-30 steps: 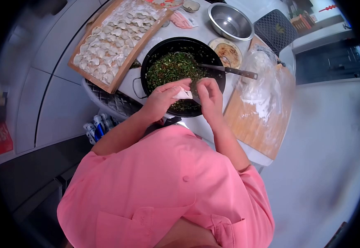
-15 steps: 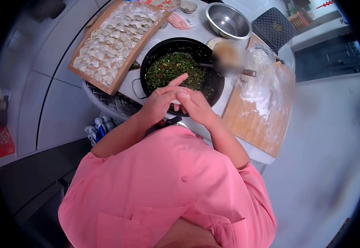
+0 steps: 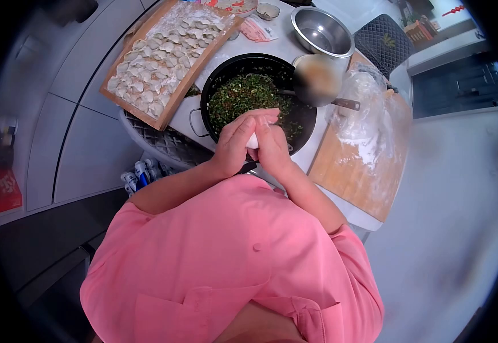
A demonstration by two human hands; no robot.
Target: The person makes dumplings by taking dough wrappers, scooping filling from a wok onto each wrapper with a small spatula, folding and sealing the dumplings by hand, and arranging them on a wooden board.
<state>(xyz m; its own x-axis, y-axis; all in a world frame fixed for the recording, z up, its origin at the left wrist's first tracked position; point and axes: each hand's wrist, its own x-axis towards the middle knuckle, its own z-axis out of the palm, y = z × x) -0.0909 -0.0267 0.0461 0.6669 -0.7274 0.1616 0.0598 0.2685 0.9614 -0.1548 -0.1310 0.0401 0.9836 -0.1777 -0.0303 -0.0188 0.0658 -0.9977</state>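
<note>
My left hand (image 3: 233, 143) and my right hand (image 3: 273, 150) are pressed together around a white dumpling (image 3: 252, 142), of which only a small part shows between them. Both are over the near edge of a black pan (image 3: 208, 94) holding chopped green filling (image 3: 243, 98). A spatula with a brown handle (image 3: 347, 104) leans out over the pan's right side. Left of the pan, rows of dumplings (image 3: 156, 71) lie on a floured wooden board (image 3: 174, 104) with raised edges.
Right of the pan is a floured wooden board (image 3: 346, 171) with crumpled clear plastic (image 3: 369, 108) on it. Behind stand a steel bowl (image 3: 322, 31), a small bowl (image 3: 268, 11) and a pink-and-white packet (image 3: 257, 30). A blurred round patch covers a plate's place.
My right hand has come in from the right against my left hand, and both have closed around the dumpling. The dumpling, more visible one second ago, is now mostly covered.
</note>
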